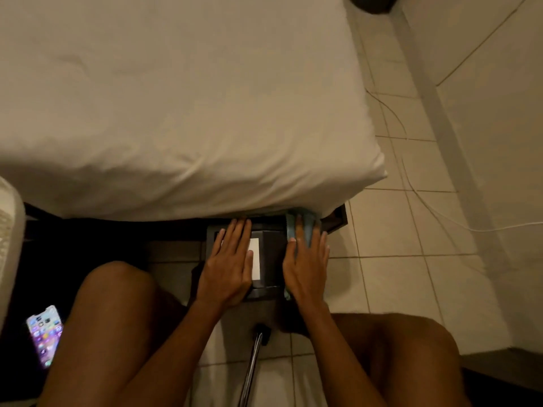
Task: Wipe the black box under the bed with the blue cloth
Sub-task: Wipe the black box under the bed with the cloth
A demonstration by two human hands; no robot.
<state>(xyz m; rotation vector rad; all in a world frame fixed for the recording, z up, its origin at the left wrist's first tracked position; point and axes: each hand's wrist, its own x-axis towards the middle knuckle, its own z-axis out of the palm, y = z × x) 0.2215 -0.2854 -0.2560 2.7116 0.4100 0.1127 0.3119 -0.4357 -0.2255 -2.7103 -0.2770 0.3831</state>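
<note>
The black box [269, 254] sits on the floor at the bed's edge, partly under the mattress [176, 98], with a white label on its top. My left hand [229, 262] lies flat on the box's top, fingers together and stretched out. My right hand [307, 259] presses the blue cloth [307, 224] against the box's right side. The cloth sticks out beyond my fingertips and a little below my wrist.
My bare knees frame the box at the bottom of the view. A lit phone [45, 336] lies at the left. A metal pole [251, 368] stands between my knees. A white cable [426, 201] runs across the tiled floor at the right, near the wall.
</note>
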